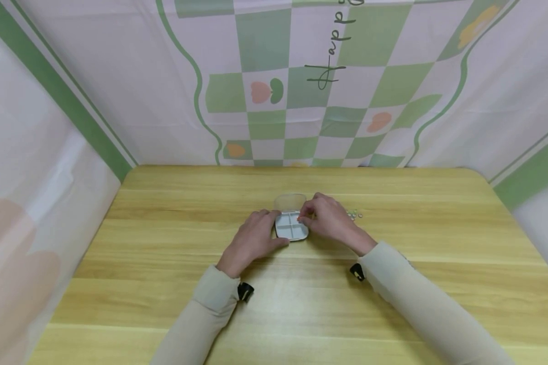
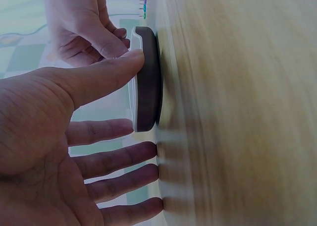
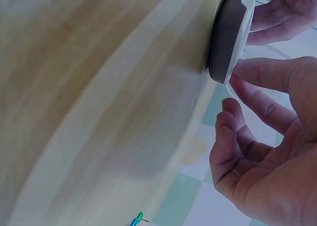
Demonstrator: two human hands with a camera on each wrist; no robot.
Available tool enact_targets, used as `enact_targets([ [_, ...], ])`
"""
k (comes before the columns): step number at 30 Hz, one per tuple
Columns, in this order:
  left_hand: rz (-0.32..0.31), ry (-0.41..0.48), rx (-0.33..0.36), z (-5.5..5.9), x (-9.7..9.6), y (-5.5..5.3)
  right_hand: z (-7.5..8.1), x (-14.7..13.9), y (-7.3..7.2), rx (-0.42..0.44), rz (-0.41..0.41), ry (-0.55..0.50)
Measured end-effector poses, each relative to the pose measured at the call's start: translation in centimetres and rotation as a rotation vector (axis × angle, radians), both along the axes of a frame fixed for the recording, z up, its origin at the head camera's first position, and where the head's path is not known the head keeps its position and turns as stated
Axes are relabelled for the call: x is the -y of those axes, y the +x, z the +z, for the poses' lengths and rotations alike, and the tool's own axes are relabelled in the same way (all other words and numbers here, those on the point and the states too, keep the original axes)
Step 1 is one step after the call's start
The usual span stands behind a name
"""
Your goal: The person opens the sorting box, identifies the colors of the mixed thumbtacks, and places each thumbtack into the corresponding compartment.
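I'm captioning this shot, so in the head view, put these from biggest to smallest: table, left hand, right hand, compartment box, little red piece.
1. Table
2. Left hand and right hand: too alike to rank
3. Compartment box, even with its clear lid
4. Little red piece, at the right hand's fingertips

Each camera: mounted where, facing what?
Head: on the head, facing forward-down at the case, left grip, right grip and sleeves.
Left wrist: worn there, facing the case edge-on; left grip near, right grip beyond.
Right wrist: worn there, facing the case; right grip near, left grip partly.
Both wrist views share the case's dark side.
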State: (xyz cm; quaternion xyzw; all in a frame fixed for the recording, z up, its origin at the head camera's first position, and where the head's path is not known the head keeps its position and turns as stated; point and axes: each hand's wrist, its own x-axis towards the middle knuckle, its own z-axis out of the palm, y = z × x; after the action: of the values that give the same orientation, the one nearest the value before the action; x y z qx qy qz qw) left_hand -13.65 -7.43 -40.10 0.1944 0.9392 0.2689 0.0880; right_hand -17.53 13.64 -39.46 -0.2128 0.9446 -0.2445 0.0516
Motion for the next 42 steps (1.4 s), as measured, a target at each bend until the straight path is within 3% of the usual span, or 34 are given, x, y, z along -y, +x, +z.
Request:
enact_targets([
  [16, 0.001, -0.008, -0.006, 0.0, 0.0, 0.1, 0.2, -0.5, 0.5, -0.013, -0.012, -0.009],
  [42, 0.025, 0.005, 0.041, 0.0, 0.0, 0.2, 0.8, -4.0, 1.1, -0.056, -0.051, -0.028],
])
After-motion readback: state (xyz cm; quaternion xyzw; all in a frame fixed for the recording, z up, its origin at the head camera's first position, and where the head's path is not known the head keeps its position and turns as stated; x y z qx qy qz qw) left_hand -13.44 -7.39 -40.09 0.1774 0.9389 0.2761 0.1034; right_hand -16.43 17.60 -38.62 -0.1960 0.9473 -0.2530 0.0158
